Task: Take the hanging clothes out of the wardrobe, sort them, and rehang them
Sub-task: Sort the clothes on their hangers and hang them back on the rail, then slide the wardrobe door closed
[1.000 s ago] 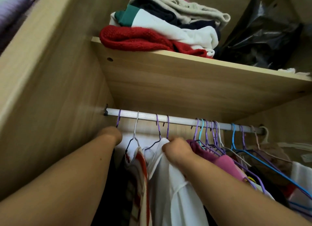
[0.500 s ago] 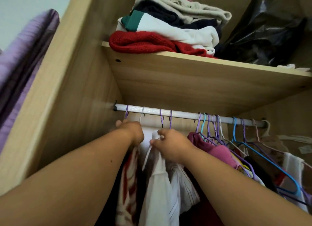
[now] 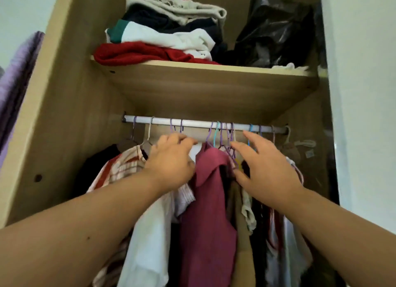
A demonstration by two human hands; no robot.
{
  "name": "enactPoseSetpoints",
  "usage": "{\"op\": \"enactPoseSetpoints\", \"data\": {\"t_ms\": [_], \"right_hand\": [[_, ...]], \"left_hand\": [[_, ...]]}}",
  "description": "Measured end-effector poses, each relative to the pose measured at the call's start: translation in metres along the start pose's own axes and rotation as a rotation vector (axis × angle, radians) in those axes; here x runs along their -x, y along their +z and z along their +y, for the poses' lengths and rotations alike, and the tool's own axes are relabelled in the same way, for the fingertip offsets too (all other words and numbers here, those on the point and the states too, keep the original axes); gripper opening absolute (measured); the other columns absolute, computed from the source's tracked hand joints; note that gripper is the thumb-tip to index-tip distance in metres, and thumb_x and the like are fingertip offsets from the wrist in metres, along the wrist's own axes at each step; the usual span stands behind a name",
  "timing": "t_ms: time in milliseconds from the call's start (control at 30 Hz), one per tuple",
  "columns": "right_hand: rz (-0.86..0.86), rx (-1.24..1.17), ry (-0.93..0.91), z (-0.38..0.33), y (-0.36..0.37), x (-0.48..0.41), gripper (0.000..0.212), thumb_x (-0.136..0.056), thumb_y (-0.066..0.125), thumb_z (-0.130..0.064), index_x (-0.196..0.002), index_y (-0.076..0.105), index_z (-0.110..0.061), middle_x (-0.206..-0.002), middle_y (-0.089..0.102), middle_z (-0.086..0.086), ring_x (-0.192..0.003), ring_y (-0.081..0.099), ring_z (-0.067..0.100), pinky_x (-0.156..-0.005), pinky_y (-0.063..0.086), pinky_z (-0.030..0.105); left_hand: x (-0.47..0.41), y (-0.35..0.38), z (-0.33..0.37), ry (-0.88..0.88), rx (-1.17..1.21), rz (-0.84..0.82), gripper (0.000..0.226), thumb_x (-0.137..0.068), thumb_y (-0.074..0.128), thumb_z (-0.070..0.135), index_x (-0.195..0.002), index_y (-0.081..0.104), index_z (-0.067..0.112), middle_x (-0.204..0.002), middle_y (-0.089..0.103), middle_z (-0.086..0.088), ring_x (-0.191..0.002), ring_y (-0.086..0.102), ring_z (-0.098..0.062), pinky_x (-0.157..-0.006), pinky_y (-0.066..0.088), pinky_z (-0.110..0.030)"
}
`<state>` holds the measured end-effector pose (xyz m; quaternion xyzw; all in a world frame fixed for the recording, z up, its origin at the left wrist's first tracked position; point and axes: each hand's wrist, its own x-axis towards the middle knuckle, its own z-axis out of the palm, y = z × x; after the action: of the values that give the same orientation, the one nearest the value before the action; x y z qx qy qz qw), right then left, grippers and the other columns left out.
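While the clothes hang from the white rail (image 3: 192,123) that crosses the wardrobe at mid-height, both bare arms reach up to it from the 6 o'clock edge. The left hand (image 3: 171,160) sits at the neck of a white shirt (image 3: 147,244), just under two purple hooks; its fingers are curled forward, but whether that grip holds a hanger or cloth cannot be told. The right hand (image 3: 265,169) has a loose, unclosed grip, its fingers spread and holding nothing, with fingertips against the bunched purple hangers (image 3: 230,145). Between the two hands hangs a maroon shirt (image 3: 207,201). At 9 o'clock of the left hand are a red-and-white striped shirt (image 3: 120,169) and, beyond it, a black garment (image 3: 94,166). More garments hang behind the right hand, too crowded to tell apart. At 12 o'clock of the rail, a wooden shelf (image 3: 203,72) carries folded clothes, a red knit (image 3: 137,54) lowest, and a black plastic bag (image 3: 274,32) at their 3 o'clock.
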<state>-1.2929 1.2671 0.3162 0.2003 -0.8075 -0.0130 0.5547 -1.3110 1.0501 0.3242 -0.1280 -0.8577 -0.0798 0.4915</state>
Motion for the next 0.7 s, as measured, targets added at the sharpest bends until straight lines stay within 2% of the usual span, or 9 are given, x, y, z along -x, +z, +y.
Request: {"op": "enactPoseSetpoints", "data": {"t_ms": [100, 200, 300, 367, 400, 533, 600, 700], "right_hand": [[-0.007, 0.04, -0.065, 0.032, -0.029, 0.044, 0.063, -0.068, 0.076, -0.026, -0.128, 0.056, -0.018, -0.137, 0.049, 0.018, -0.121, 0.051, 0.037, -0.09, 0.051, 0.05], [-0.01, 0.022, -0.075, 0.058, -0.051, 0.077, 0.06, -0.066, 0.075, -0.022, -0.124, 0.06, -0.015, -0.134, 0.053, 0.018, -0.118, 0.053, 0.037, -0.09, 0.051, 0.048], [-0.013, 0.041, -0.057, 0.085, -0.067, 0.103, 0.047, -0.078, 0.059, -0.029, -0.124, 0.061, -0.017, -0.133, 0.053, 0.016, -0.117, 0.053, 0.035, -0.093, 0.048, 0.046], [-0.02, 0.067, -0.044, 0.104, -0.074, 0.117, 0.046, -0.084, 0.046, -0.035, -0.123, 0.062, -0.017, -0.132, 0.055, 0.015, -0.117, 0.054, 0.034, -0.094, 0.046, 0.045], [-0.031, 0.097, -0.039, 0.113, -0.076, 0.124, 0.046, -0.085, 0.046, -0.037, -0.123, 0.061, -0.018, -0.132, 0.055, 0.014, -0.118, 0.054, 0.034, -0.095, 0.046, 0.046], [-0.074, 0.226, -0.004, 0.15, -0.08, 0.142, 0.056, -0.076, 0.065, -0.035, -0.129, 0.052, -0.024, -0.139, 0.051, 0.013, -0.125, 0.05, 0.037, -0.096, 0.042, 0.055], [-0.089, 0.301, 0.013, 0.165, -0.085, 0.145, 0.056, -0.078, 0.053, -0.042, -0.131, 0.047, -0.025, -0.14, 0.049, 0.012, -0.128, 0.047, 0.037, -0.092, 0.043, 0.059], [-0.101, 0.38, 0.007, 0.186, -0.084, 0.146, 0.064, -0.08, 0.035, -0.053, -0.137, 0.04, -0.025, -0.146, 0.041, 0.011, -0.134, 0.032, 0.032, -0.094, 0.04, 0.06]], "left_hand": [[0.032, 0.017, 0.076, 0.115, 0.001, -0.003, 0.061, -0.073, 0.044, 0.044, -0.133, 0.044, 0.034, -0.137, 0.041, 0.001, -0.125, 0.038, -0.028, -0.101, 0.036, -0.045], [0.059, 0.035, 0.143, 0.208, 0.034, -0.008, 0.063, -0.073, 0.051, 0.041, -0.135, 0.042, 0.032, -0.139, 0.039, -0.002, -0.126, 0.036, -0.029, -0.099, 0.036, -0.046], [0.076, 0.048, 0.196, 0.293, 0.096, 0.034, 0.063, -0.071, 0.05, 0.039, -0.133, 0.044, 0.029, -0.138, 0.043, -0.003, -0.123, 0.041, -0.029, -0.097, 0.039, -0.049], [0.084, 0.057, 0.223, 0.32, 0.142, 0.07, 0.064, -0.07, 0.053, 0.038, -0.132, 0.044, 0.026, -0.139, 0.044, -0.004, -0.124, 0.043, -0.028, -0.097, 0.04, -0.048], [0.086, 0.062, 0.233, 0.319, 0.141, 0.078, 0.066, -0.071, 0.052, 0.038, -0.134, 0.043, 0.025, -0.141, 0.042, -0.004, -0.125, 0.042, -0.028, -0.097, 0.04, -0.048], [0.073, 0.077, 0.264, 0.235, 0.094, 0.07, 0.081, -0.068, 0.049, 0.046, -0.143, 0.033, 0.02, -0.151, 0.028, -0.008, -0.134, 0.035, -0.031, -0.101, 0.039, -0.054], [0.055, 0.082, 0.276, 0.205, 0.099, 0.115, 0.086, -0.069, 0.05, 0.048, -0.145, 0.025, 0.018, -0.155, 0.02, -0.009, -0.139, 0.027, -0.033, -0.105, 0.034, -0.056], [0.03, 0.086, 0.288, 0.172, 0.137, 0.159, 0.089, -0.077, 0.049, 0.044, -0.15, 0.009, 0.012, -0.16, 0.003, -0.011, -0.145, 0.008, -0.032, -0.114, 0.017, -0.052]]}}
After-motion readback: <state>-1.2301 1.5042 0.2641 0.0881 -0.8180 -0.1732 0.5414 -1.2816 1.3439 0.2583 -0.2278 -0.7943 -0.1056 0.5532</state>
